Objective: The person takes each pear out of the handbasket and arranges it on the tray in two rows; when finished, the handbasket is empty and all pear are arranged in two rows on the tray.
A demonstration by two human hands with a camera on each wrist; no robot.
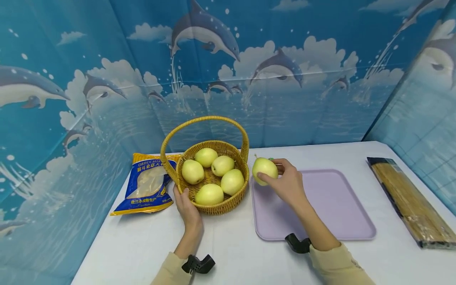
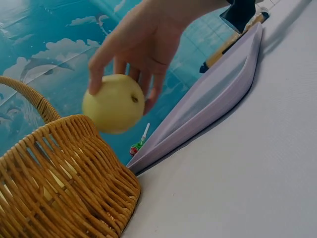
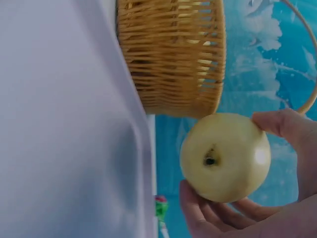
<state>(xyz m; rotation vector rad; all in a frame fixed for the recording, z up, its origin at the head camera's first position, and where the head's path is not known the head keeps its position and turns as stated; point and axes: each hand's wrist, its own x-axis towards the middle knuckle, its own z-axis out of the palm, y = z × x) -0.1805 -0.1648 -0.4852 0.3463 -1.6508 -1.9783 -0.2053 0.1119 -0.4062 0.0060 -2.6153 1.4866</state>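
Note:
A yellow-green pear (image 1: 265, 171) is in my right hand (image 1: 287, 184), held between thumb and fingers above the tray's back left corner. Its blossom end shows in the right wrist view, where the pear (image 3: 225, 157) hangs just beyond the tray's edge. Left of it stands a round wicker basket (image 1: 228, 206) with a tall arched handle; several more pears (image 1: 209, 194) lie inside. My left hand (image 1: 189, 209) holds the basket at its front left side, thumb near the rim; some of its fingers are hidden. The left wrist view shows the basket (image 2: 74, 173) beside the raised pear.
A flat lilac tray (image 1: 320, 206) lies right of the basket. A blue and yellow pasta bag (image 1: 147, 184) leans by the basket's left side. Far right lies a long packet of brown strips (image 1: 409, 202). A small lollipop (image 2: 138, 144) sits behind the tray. A dolphin-print curtain (image 1: 213, 79) closes off the back.

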